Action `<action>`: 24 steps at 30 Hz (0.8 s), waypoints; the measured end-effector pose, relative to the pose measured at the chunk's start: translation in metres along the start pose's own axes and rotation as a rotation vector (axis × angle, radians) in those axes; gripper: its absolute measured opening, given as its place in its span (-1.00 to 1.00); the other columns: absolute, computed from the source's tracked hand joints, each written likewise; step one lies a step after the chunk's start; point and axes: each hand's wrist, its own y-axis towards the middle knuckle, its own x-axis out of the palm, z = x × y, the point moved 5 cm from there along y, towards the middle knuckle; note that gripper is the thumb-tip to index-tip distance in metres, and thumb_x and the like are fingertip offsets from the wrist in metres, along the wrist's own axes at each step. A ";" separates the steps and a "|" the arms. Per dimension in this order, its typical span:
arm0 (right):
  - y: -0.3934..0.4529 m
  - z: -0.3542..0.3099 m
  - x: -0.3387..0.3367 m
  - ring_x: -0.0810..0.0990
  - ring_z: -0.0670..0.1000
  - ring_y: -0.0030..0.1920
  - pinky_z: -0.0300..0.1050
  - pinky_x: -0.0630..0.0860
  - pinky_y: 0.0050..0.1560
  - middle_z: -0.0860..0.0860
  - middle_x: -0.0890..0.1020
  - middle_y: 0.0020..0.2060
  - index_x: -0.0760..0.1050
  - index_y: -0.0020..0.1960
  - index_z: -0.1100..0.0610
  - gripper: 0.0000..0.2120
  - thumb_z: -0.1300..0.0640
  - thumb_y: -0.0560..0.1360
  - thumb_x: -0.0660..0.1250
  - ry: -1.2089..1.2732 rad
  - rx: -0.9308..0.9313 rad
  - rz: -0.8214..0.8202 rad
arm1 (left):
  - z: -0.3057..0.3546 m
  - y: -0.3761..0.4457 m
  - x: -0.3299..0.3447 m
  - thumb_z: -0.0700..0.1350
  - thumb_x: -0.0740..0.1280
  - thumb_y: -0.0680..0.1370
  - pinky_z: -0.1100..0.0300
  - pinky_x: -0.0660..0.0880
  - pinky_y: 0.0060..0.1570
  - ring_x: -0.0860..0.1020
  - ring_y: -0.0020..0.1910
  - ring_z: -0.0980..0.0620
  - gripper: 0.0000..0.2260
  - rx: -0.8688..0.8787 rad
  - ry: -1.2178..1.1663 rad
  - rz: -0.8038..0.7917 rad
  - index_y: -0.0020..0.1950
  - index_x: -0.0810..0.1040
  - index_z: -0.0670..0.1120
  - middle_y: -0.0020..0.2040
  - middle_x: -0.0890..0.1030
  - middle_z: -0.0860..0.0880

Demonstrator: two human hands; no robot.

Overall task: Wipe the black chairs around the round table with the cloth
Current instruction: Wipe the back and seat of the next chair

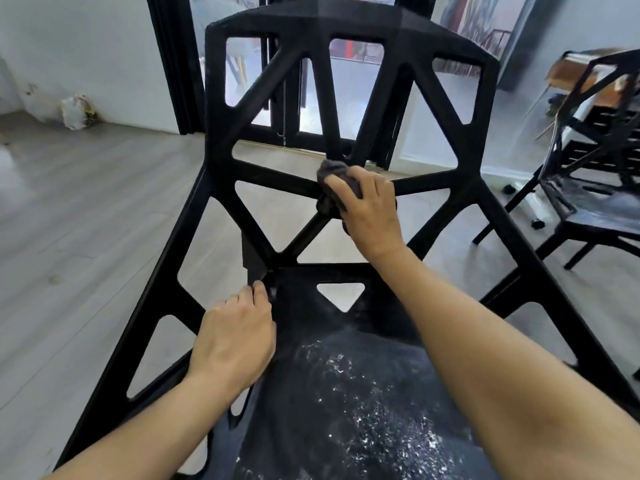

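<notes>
The person is leaning over a black chair (221, 140) with an open lattice back of triangular cut-outs. Their right hand (372, 216) is gripping a bunched grey cloth (332, 171), fingers curled over it, and pressing it against the hub where the back's struts are meeting. Their left hand (233, 339) is resting on the left edge of the seat, fingers bent down over the frame and holding it there. The seat (346, 393) is carrying a scatter of white specks and dust across its dark surface, thickest toward the near end. A second black chair (595, 216) is standing well apart at the right, near a wooden-topped table (588, 72) with something dark sitting under it that is too blurred to make out. By the left wall a small white bag (74, 110) is sitting on the pale wood floor (86, 209); what it is holding I cannot tell. Behind the chair, black-framed glass doors (173, 64) are letting in daylight.
</notes>
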 end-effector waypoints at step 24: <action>0.000 0.056 -0.048 0.42 0.24 0.14 0.13 0.45 0.15 0.14 0.47 0.21 0.51 0.25 0.04 -0.59 0.22 0.41 0.40 0.035 0.391 -0.048 | 0.000 0.002 -0.005 -0.13 0.52 0.34 0.18 0.25 -0.48 0.53 -0.45 -0.18 -0.64 -0.023 -0.133 0.015 0.02 0.63 -0.33 -0.28 0.59 -0.19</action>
